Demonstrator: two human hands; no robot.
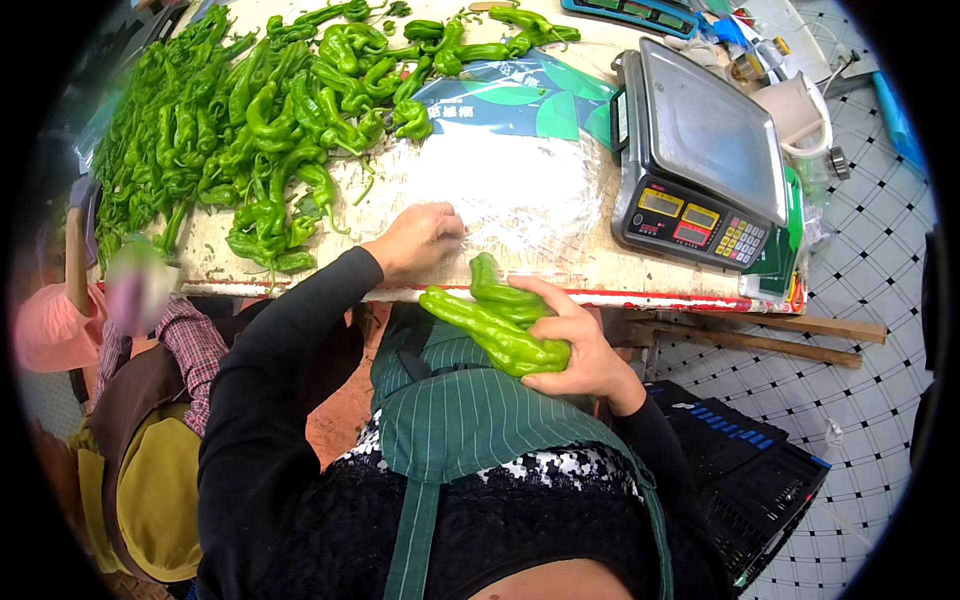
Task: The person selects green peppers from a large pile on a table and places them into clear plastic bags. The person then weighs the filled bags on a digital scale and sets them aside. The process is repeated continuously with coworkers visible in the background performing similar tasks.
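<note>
My right hand [581, 341] is closed around green peppers [499, 334], held over the table's front edge, just before my apron. To its upper left, my left hand [420, 238] is at the tabletop with its fingers curled; whether anything is between them cannot be told. Beyond both hands lies a stack of clear plastic bags [517, 180] with a blue and green printed band. A large heap of long, wrinkled green peppers [262, 120] covers the left part of the table, with some strung out along the far side.
A digital weighing scale [716, 135] with a metal pan stands right of the bags. Behind it are a second blue scale [637, 15] and a pale plastic jug [799, 112]. Black plastic crates [742, 465] stand on the floor at right. Another person [142, 450] is at the left.
</note>
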